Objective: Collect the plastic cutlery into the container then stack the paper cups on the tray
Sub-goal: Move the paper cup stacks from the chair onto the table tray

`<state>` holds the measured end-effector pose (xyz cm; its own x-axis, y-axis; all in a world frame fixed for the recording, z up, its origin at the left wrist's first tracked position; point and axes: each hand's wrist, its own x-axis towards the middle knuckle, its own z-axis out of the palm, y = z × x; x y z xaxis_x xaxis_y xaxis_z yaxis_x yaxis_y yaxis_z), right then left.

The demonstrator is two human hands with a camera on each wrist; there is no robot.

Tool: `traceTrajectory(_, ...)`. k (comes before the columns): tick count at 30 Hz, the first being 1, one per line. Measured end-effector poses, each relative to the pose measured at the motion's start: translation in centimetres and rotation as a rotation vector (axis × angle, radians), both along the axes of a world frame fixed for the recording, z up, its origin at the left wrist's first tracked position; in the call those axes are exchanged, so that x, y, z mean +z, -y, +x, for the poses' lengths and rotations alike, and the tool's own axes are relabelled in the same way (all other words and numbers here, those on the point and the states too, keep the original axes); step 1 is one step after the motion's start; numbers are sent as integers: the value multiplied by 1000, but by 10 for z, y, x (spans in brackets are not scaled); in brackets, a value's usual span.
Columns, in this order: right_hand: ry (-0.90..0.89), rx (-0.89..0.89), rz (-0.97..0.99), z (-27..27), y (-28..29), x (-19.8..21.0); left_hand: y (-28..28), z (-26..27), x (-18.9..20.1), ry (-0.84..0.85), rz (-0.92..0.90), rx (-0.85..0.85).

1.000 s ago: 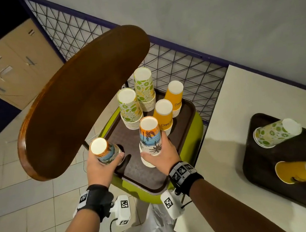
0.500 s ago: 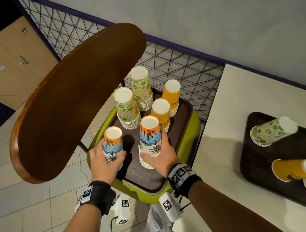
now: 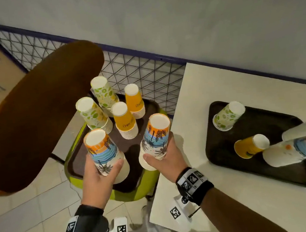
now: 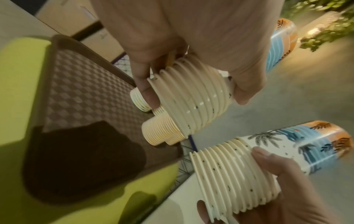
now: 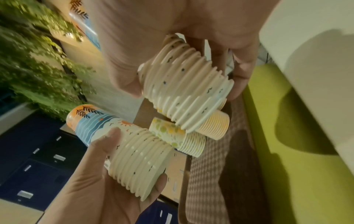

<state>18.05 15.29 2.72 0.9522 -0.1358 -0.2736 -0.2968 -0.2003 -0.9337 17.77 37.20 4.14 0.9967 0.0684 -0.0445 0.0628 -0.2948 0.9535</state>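
Head view – step: cup stacking; I see no cutlery or container in any view, so I judge that part is over or out of frame.
Head view – left hand: fingers wrapped round a palm-print stack, held upside down, just above the near-left of the tray.
Head view – right hand: curled round a 2nd palm stack, also inverted, over the tray's right edge.
Head view – tray: sits on a lime-green stool; 2 green-leaf stacks and 2 orange stacks stand on it, close together.
Head view – table: 2nd tray w/ loose cups lying on their sides, incl. a green cup.
Head view – next move: I'd nest one palm stack onto the other, or set both down; needs rims lined up and tilt taken out, w/o knocking the orange stacks.
Head view – writing: small logo on the orange cups, too small to read. Square black-and-white codes on wrist bands.
Left wrist view – grip: thumb and fingers clamp the left stack near its ribbed rims; right stack shows below, apart from it.
Left wrist view – writing: none.
Right wrist view – grip: same on the right stack; the 2 stacks near, not touching.
Right wrist view – writing: none legible.
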Motion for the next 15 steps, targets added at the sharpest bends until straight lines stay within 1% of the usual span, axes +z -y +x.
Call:
traceTrajectory(6,141,-158,22,-55,94,42,98,-27,40,65,-59,-214)
traceTrajectory(11,253,-292,-8,-107,189,84,207,-49,74,120,-129,-377)
traceTrajectory(13,289,-335,-48,-126,232,102,254,-56,80,123,-175,-449)
traceTrajectory(15,329,-388,-87,-143,279,118,301,-62,84,130,-182,-512)
